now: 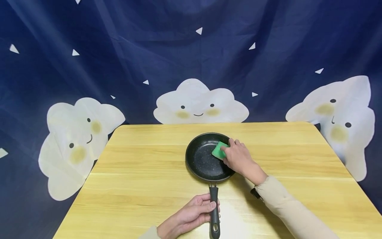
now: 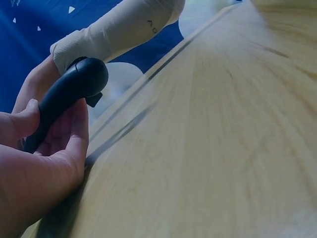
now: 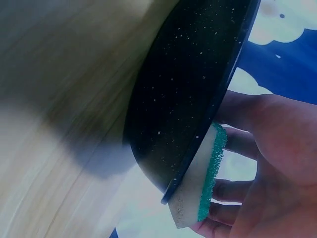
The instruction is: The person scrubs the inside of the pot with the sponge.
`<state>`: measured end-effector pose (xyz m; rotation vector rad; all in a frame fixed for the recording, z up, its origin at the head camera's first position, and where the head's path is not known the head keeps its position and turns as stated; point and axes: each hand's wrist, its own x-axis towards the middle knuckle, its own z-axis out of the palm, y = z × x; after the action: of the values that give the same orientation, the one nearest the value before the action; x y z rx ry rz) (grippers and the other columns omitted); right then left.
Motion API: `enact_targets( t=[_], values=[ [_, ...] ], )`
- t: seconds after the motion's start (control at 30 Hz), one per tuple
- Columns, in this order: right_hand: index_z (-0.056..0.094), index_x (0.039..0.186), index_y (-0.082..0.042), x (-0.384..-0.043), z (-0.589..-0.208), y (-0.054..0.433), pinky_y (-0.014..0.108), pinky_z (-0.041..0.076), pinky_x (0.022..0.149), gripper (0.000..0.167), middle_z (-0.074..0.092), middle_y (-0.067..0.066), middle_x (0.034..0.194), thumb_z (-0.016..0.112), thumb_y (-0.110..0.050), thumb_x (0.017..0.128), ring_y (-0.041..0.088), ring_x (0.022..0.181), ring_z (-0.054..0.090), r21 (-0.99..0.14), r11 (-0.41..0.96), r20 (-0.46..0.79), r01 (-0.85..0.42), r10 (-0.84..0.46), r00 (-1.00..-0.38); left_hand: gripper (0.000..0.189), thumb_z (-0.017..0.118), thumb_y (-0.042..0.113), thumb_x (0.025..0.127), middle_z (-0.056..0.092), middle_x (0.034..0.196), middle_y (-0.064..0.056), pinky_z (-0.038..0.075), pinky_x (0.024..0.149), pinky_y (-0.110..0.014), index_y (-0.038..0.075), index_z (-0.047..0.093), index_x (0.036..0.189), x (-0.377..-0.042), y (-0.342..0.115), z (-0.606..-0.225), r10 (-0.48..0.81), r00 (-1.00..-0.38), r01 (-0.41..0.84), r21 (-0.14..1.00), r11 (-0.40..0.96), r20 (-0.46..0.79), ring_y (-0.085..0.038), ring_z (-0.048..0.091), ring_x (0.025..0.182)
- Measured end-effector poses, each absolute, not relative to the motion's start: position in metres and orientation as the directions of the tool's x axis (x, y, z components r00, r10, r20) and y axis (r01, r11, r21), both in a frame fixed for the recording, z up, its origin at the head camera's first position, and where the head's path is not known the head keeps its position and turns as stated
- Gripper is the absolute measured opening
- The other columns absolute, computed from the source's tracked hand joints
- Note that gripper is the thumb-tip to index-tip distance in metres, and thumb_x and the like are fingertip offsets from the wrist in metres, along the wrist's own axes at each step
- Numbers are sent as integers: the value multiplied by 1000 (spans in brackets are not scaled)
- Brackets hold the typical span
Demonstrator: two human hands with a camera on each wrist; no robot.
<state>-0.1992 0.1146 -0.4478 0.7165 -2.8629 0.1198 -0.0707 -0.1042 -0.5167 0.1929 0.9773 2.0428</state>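
A black speckled frying pan (image 1: 203,159) is at the middle of the table, its handle (image 1: 214,212) pointing toward me. My left hand (image 1: 194,212) grips that handle, thumb on top and fingers wrapped beneath; the left wrist view shows the handle (image 2: 69,91) between thumb and fingers. Inside the pan, at its right side, my right hand (image 1: 238,157) holds a green and white sponge (image 1: 220,150). In the right wrist view the sponge (image 3: 198,183) has its white side toward the pan (image 3: 183,79) and its green scouring side under the fingers.
The light wooden table (image 1: 143,186) spreads out on both sides of the pan. Behind it hangs a dark blue curtain (image 1: 173,43) with smiling clouds and small white triangles. My right sleeve (image 1: 292,205) crosses the table's right front part.
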Motion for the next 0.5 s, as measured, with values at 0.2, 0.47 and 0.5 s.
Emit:
enact_targets(
  t=[0.2, 0.47, 0.5],
  values=[
    [73, 107, -10, -191, -446, 116, 45, 49, 66, 31, 57, 19, 93, 86, -20, 80, 35, 79, 53, -39, 877, 178, -478, -465, -868, 24, 55, 10, 106, 62, 107, 0, 54, 85, -27, 4, 52, 130, -68, -104, -517, 742, -633, -635, 695, -337, -218, -10, 61, 94],
    [73, 106, -11, -183, -442, 115, 44, 50, 66, 27, 55, 17, 91, 84, -19, 83, 33, 79, 52, -83, 869, 144, -487, -473, -869, 25, 55, 11, 106, 62, 107, 0, 54, 86, -28, 4, 52, 130, -70, -103, -516, 743, -632, -636, 695, -337, -218, -11, 62, 95],
    [73, 105, -11, -182, -441, 115, 44, 50, 65, 26, 55, 17, 91, 83, -19, 83, 33, 78, 52, -88, 866, 138, -492, -478, -867, 25, 55, 11, 106, 62, 107, 0, 54, 86, -28, 4, 52, 130, -70, -103, -516, 742, -633, -636, 695, -335, -221, -11, 62, 95]
  ],
)
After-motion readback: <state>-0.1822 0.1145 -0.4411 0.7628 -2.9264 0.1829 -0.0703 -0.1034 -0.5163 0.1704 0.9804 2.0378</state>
